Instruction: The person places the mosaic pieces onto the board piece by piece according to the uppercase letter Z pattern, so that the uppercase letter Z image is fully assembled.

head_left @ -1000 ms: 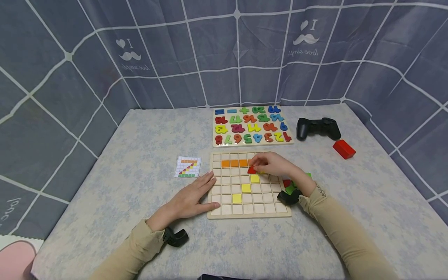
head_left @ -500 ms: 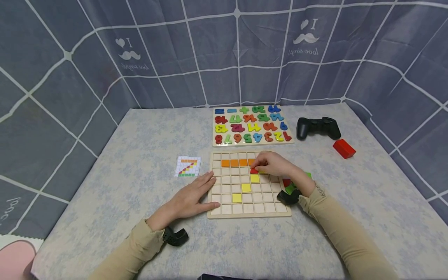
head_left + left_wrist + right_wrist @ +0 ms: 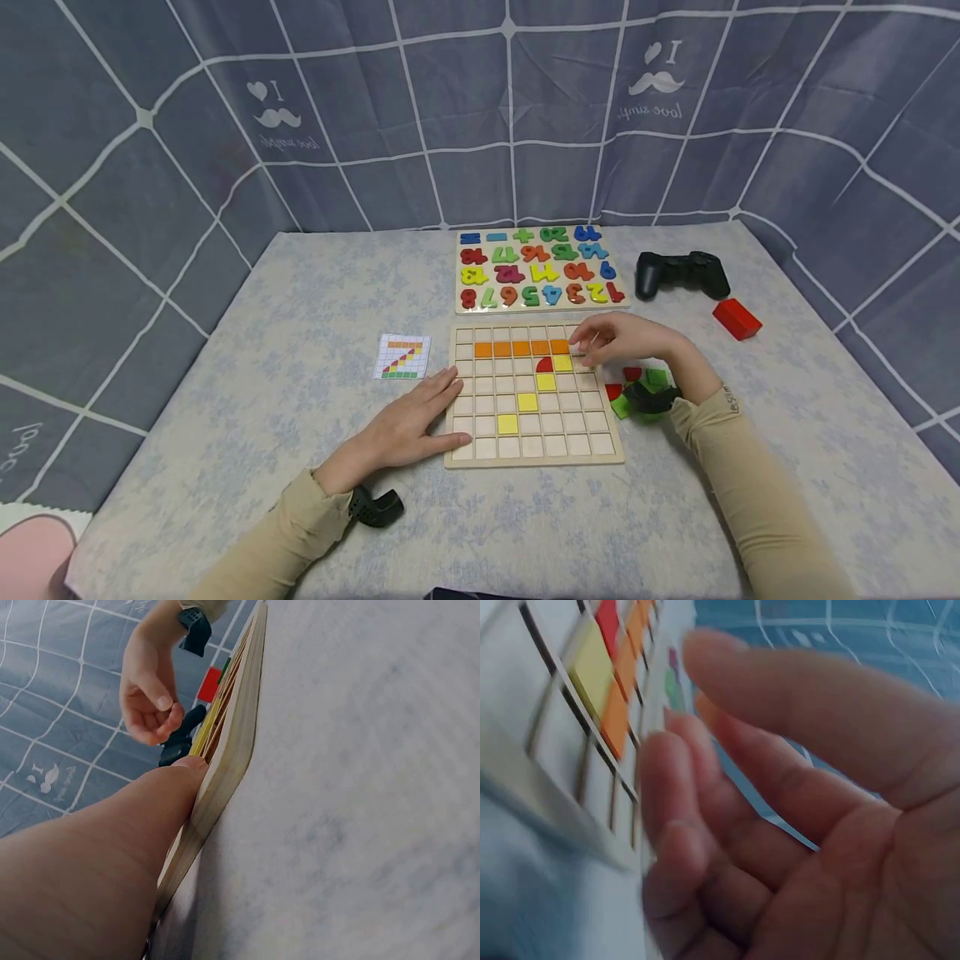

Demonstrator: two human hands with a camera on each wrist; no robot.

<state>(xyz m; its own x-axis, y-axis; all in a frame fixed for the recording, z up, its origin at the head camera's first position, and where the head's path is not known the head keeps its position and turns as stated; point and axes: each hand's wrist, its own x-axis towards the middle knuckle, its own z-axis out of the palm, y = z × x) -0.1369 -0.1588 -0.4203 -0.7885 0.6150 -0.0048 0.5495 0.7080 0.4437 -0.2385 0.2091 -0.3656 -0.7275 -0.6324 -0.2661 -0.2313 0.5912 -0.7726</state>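
Note:
A wooden grid board (image 3: 532,447) lies in the middle of the table. Orange tiles (image 3: 521,349) form a row near its top, and yellow square tiles (image 3: 527,402) run diagonally below. One red quarter-round tile (image 3: 544,365) sits in a cell left of the uppermost yellow tile. My left hand (image 3: 408,423) rests flat along the board's left edge, its thumb on the lower left corner. Over the board's upper right side is my right hand (image 3: 626,340), fingers loosely bent and holding nothing; the right wrist view shows the bare fingers (image 3: 671,780) and palm.
Loose green tiles (image 3: 656,378) and red tiles (image 3: 632,374) lie right of the board, partly under the right wrist strap. A pattern card (image 3: 402,357) lies left. Behind are a number puzzle (image 3: 542,307), a black game controller (image 3: 682,273) and a red block (image 3: 738,320).
The right hand set the red quarter-round tile into its cell, let go and moved right, uncovering the last orange and upper yellow tiles. The left hand stayed still.

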